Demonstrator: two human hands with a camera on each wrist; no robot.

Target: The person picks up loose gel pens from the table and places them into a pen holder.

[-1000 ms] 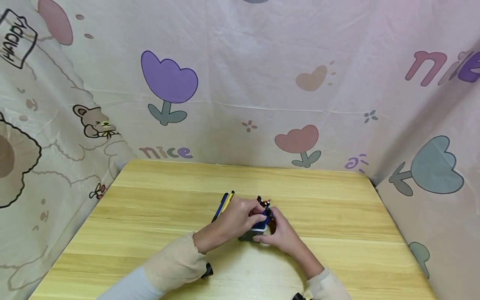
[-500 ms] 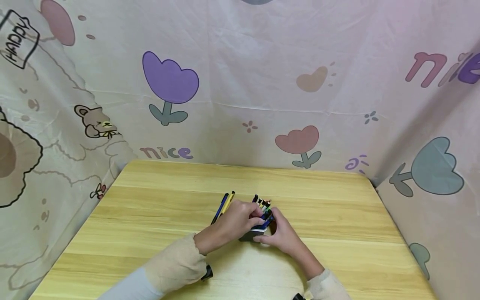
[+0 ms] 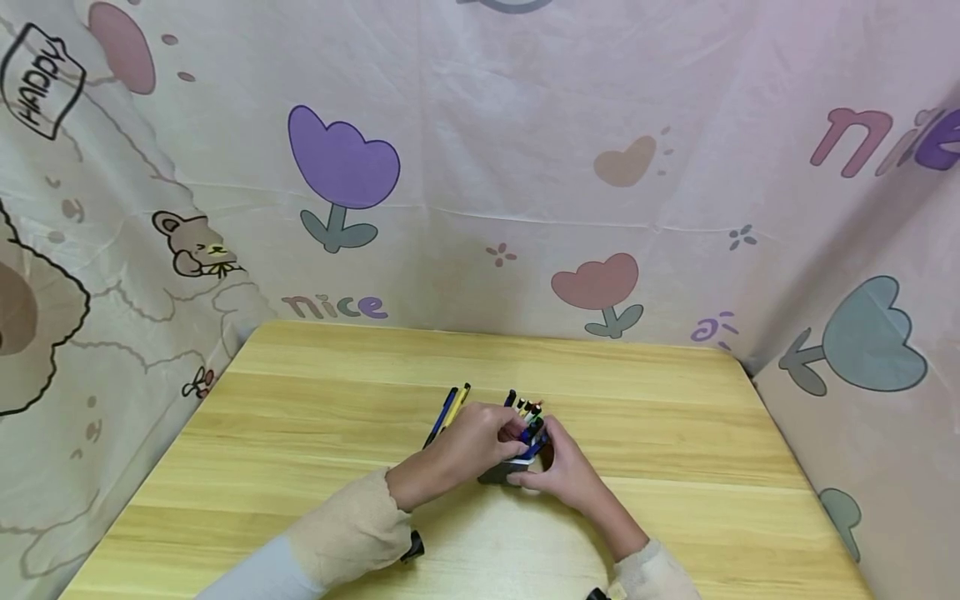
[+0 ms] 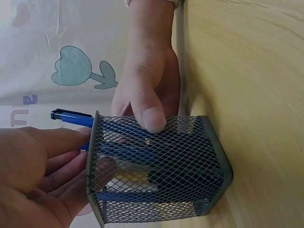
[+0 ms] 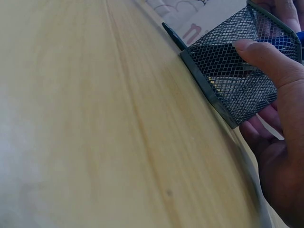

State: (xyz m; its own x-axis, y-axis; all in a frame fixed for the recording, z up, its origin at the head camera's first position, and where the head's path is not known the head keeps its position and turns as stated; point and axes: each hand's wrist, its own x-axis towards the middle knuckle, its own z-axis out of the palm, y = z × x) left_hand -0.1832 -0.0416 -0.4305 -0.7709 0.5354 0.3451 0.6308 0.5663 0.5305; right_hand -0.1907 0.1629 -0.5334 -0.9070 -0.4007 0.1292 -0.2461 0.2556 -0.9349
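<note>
A dark wire-mesh pen holder [image 4: 156,166] stands on the table with several pens in it. My right hand [image 3: 566,471] grips its side; in the right wrist view the thumb [image 5: 266,54] lies on the mesh and the fingers go round behind. My left hand [image 3: 472,437] is over the holder's rim, thumb and fingers pinching a blue pen among the others. Part of that pen is hidden by the fingers. In the left wrist view another blue pen with a black end [image 4: 73,118] sticks out past the rim.
On the table [image 3: 315,400], just beyond my left hand, lie a blue pen [image 3: 441,415] and a yellow pen [image 3: 456,404] side by side, their near ends hidden. A patterned cloth [image 3: 480,167] encloses the table's back and sides.
The pen tops in the holder have shifted and spread apart, so yellow, white and green ones now show behind my left fingers. Both hands have stayed almost in place.
</note>
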